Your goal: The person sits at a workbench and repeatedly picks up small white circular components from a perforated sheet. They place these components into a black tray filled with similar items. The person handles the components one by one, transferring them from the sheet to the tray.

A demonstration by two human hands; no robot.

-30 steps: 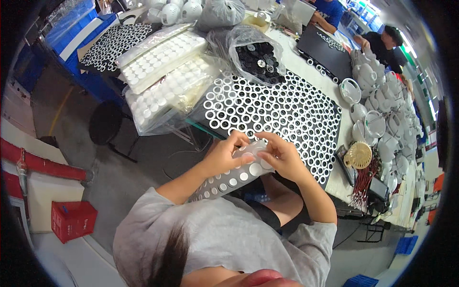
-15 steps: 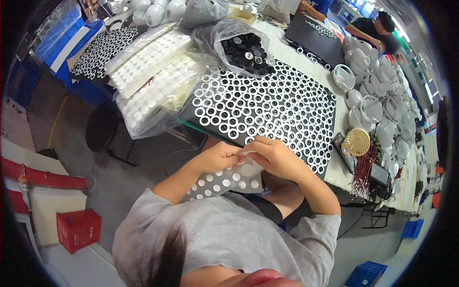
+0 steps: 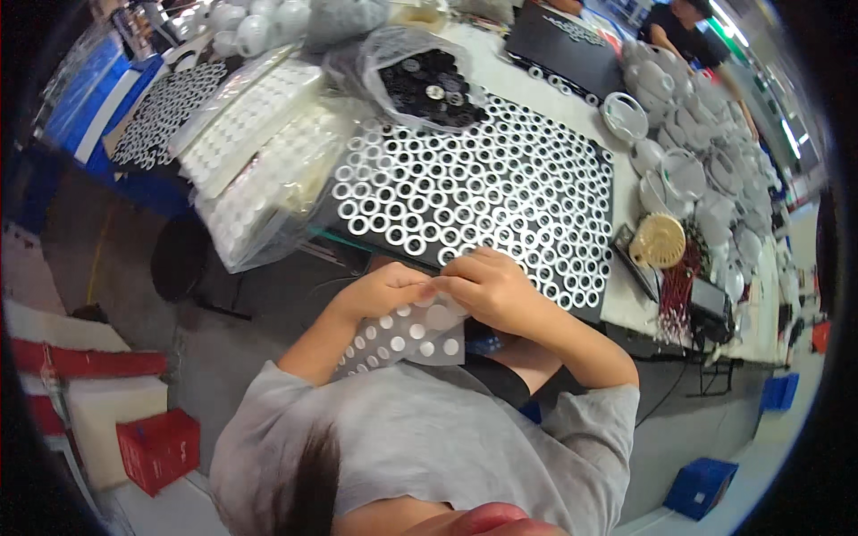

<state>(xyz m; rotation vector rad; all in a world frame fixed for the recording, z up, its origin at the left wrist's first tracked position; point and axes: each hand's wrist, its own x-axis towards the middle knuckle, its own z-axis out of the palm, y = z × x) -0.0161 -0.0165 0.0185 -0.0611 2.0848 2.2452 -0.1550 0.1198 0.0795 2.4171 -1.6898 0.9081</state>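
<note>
In front of my lap hangs a thin see-through sheet (image 3: 391,343) dotted with round white stickers. Its upper edge is pinched by my left hand (image 3: 382,290) and my right hand (image 3: 487,288). Both hands are closed, with fingertips meeting; whether a loose sticker is between them is hidden. Just beyond them lies a black board (image 3: 593,314) at the table's near edge. Many white rings (image 3: 502,191) with dark centres cover it in close rows.
Left of the board are bagged white sheets of round pieces (image 3: 259,161) and an open plastic bag of black discs (image 3: 416,89). At right stand a cream fan (image 3: 660,241), red wires (image 3: 684,299) and piled white housings (image 3: 688,174). Another person (image 3: 684,36) is at the far right.
The view has shifted a little, so the table appears further left. Both hands keep their pinch on the sticker sheet, and more of its lower part shows.
</note>
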